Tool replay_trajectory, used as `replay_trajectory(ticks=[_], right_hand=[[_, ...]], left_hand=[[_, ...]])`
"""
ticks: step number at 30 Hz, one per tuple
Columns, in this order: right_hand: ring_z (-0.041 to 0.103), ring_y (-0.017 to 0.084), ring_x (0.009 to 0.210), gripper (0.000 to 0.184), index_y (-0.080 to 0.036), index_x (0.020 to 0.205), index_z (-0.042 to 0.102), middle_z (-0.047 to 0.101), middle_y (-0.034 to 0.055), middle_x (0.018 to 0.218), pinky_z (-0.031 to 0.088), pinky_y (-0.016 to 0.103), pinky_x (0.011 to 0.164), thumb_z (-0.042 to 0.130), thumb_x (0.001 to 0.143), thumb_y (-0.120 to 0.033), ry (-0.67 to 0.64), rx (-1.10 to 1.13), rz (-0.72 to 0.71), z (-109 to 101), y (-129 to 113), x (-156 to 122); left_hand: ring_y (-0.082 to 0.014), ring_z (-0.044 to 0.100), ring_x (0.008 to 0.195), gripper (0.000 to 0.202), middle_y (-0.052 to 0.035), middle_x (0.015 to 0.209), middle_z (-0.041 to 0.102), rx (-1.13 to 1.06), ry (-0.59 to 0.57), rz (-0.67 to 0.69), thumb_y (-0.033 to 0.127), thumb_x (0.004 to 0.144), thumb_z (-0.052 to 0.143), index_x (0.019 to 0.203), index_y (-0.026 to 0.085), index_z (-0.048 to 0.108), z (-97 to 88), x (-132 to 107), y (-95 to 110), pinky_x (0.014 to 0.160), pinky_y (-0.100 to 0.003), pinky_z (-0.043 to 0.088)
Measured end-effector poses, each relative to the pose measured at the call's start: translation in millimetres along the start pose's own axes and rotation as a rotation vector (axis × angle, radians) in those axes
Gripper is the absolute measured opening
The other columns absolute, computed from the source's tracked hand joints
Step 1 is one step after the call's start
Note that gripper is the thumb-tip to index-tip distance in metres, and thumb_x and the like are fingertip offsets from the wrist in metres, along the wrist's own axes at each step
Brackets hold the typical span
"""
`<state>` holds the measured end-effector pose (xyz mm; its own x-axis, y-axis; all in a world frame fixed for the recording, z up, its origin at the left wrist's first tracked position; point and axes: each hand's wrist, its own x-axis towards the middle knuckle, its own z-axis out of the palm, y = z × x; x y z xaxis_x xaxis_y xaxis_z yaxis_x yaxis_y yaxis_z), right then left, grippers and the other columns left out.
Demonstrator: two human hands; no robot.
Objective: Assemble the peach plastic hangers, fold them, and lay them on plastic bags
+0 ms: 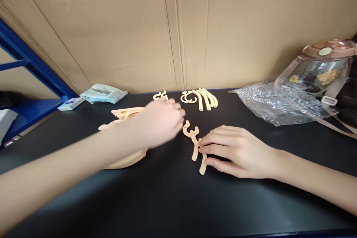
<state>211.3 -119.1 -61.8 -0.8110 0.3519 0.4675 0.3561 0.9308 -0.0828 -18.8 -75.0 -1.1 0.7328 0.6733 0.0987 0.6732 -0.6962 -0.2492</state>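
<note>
My right hand (237,150) lies flat on the black table (173,193), fingers stretched out, fingertips pressing on two small peach-coloured plastic hook pieces (195,143) in the middle. My left hand (160,121) hovers just left of those pieces, smeared by motion, its fingers curled downward; I cannot see whether it holds anything. Under my left forearm lies a stack of the same curved peach pieces (125,113). A row of more such pieces (202,98) lies at the back by the cardboard wall.
A crumpled clear plastic bag (281,104) and a pink-lidded clear water bottle (320,67) with a strap sit at the right. Tissue packets (103,93) lie at the back left beside a blue shelf frame (33,67). Cardboard (178,26) closes off the back.
</note>
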Motion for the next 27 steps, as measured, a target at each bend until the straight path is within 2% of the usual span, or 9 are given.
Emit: replay_trajectory(ticks=[3, 6, 10, 14, 17, 19, 23, 27], right_hand=[[0.066, 0.021, 0.097, 0.028, -0.014, 0.106, 0.070, 0.074, 0.0080, 0.108, 0.052, 0.037, 0.089, 0.047, 0.100, -0.029, -0.039, -0.025, 0.025, 0, 0, 2], [0.064, 0.022, 0.100, 0.031, -0.013, 0.109, 0.069, 0.072, 0.0099, 0.112, 0.051, 0.039, 0.091, 0.047, 0.100, -0.032, -0.068, -0.026, 0.071, 0, 1, 2], [0.061, 0.023, 0.106, 0.032, -0.014, 0.109, 0.070, 0.068, 0.0112, 0.117, 0.049, 0.040, 0.094, 0.047, 0.099, -0.035, -0.087, -0.008, 0.117, 1, 2, 1], [0.059, 0.022, 0.109, 0.032, -0.015, 0.113, 0.068, 0.065, 0.0110, 0.122, 0.048, 0.039, 0.096, 0.048, 0.099, -0.037, -0.106, 0.042, 0.152, 1, 1, 1], [0.059, 0.020, 0.109, 0.033, -0.017, 0.121, 0.064, 0.065, 0.0092, 0.125, 0.048, 0.037, 0.096, 0.047, 0.100, -0.037, -0.094, 0.090, 0.170, -2, 1, 2], [0.060, 0.019, 0.109, 0.031, -0.020, 0.120, 0.065, 0.066, 0.0074, 0.124, 0.048, 0.037, 0.096, 0.046, 0.101, -0.035, -0.064, 0.068, 0.201, -6, 6, 2], [0.061, 0.023, 0.113, 0.034, -0.017, 0.115, 0.068, 0.067, 0.0089, 0.121, 0.047, 0.042, 0.098, 0.041, 0.102, -0.032, -0.059, -0.176, 0.347, -15, 30, 5], [0.061, 0.027, 0.115, 0.039, -0.012, 0.122, 0.064, 0.065, 0.0126, 0.126, 0.047, 0.045, 0.099, 0.038, 0.102, -0.033, -0.147, -0.327, 0.464, -18, 66, 8]], left_hand=[[-0.0240, 0.063, 0.080, 0.028, -0.0082, 0.091, 0.070, 0.052, -0.131, 0.018, 0.020, 0.095, 0.045, 0.100, 0.012, 0.071, 4.4, -22, 38, 0.075, -0.037, 0.045], [-0.0268, 0.063, 0.090, 0.028, -0.0120, 0.104, 0.069, 0.017, -0.070, 0.008, 0.017, 0.095, 0.044, 0.109, 0.009, 0.067, 13.3, -36, 54, 0.078, -0.041, 0.049], [-0.0274, 0.062, 0.096, 0.030, -0.0125, 0.108, 0.067, -0.131, 0.019, -0.048, 0.015, 0.096, 0.042, 0.117, 0.008, 0.062, 21.8, -39, 55, 0.082, -0.044, 0.051], [-0.0267, 0.061, 0.100, 0.039, -0.0118, 0.110, 0.066, -0.247, 0.041, -0.133, 0.024, 0.099, 0.046, 0.135, 0.007, 0.049, 24.1, -40, 55, 0.086, -0.044, 0.052], [-0.0286, 0.057, 0.114, 0.043, -0.0147, 0.127, 0.061, -0.246, 0.128, -0.123, 0.029, 0.102, 0.043, 0.139, 0.009, 0.045, 28.6, -44, 58, 0.093, -0.046, 0.050], [-0.0300, 0.055, 0.118, 0.042, -0.0152, 0.135, 0.056, -0.227, 0.179, -0.088, 0.029, 0.101, 0.045, 0.140, 0.012, 0.046, 32.4, -46, 59, 0.092, -0.047, 0.051], [-0.0290, 0.062, 0.099, 0.034, -0.0110, 0.125, 0.062, -0.213, 0.215, -0.031, 0.030, 0.099, 0.050, 0.131, 0.021, 0.058, 36.9, -49, 61, 0.075, -0.044, 0.055], [-0.0268, 0.063, 0.093, 0.027, -0.0081, 0.116, 0.066, -0.258, 0.239, -0.014, 0.027, 0.097, 0.052, 0.120, 0.020, 0.065, 39.4, -51, 62, 0.073, -0.042, 0.054]])
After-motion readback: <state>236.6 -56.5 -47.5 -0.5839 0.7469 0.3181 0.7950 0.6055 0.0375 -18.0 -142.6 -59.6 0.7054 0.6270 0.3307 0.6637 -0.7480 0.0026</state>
